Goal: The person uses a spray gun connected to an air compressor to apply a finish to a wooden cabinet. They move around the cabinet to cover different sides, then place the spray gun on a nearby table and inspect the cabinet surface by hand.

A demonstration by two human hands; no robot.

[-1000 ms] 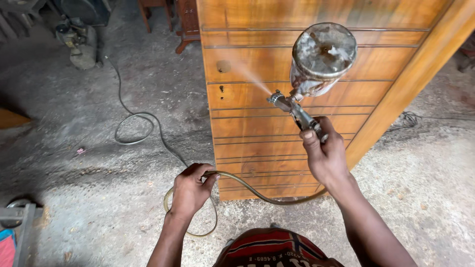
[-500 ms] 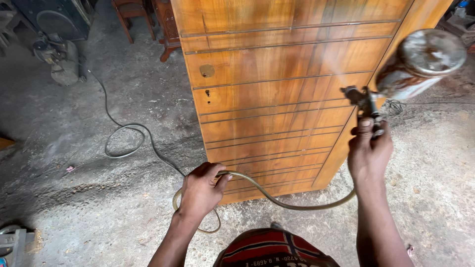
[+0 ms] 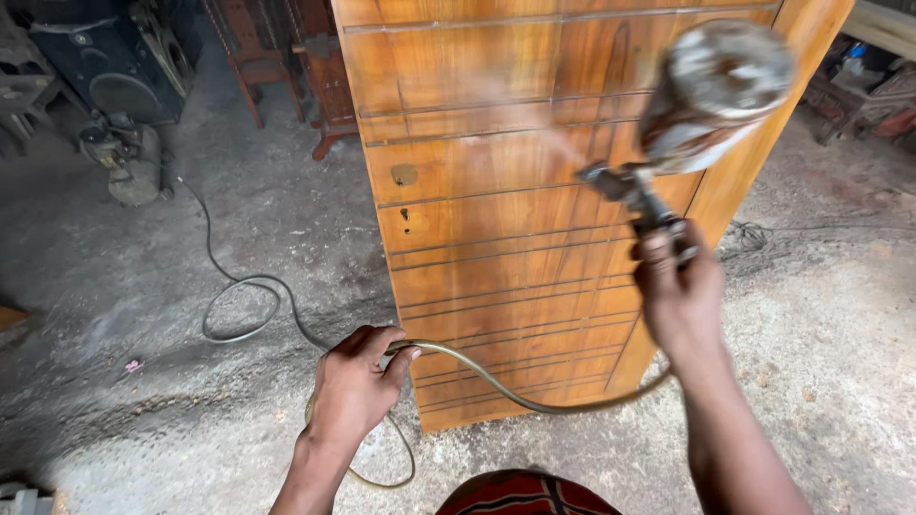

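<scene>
A: Head view. Right hand (image 3: 679, 303) closed around the grip of a spray gun (image 3: 637, 200), raised over the door (image 3: 534, 219). Round metal cup (image 3: 718, 91) on top of the gun, blurred. Nozzle aimed left at the wood, faint mist (image 3: 534, 119) drifting over the upper panels.

B: And the left hand (image 3: 355, 391)?

A: Lower, near the door's bottom left corner. Curled around the hose (image 3: 477, 367), thumb and fingers pinching it just off the wood.

B: Hose run?

A: From the left hand in a sag across the door's lower slats, then up behind the right wrist towards the gun. On the other side, a loop (image 3: 382, 467) under the left wrist on the floor (image 3: 143, 410).

B: Door itself?

A: Orange-brown, glossy, lying flat and angled away, grooved with cross slats. Round hole (image 3: 405, 175) on the left side, small keyhole mark below it.

B: Around it?

A: Dusty grey floor. Thin cable (image 3: 239, 305) coiled to the left, leading up to a small motor (image 3: 129, 162). Dark machine (image 3: 95, 57) behind that. Reddish wooden furniture legs (image 3: 320, 86) at the top. Tangled wire (image 3: 749, 234) on the right, just past the door's edge. Red striped cloth (image 3: 525, 494) at the bottom edge, close to the camera.
</scene>
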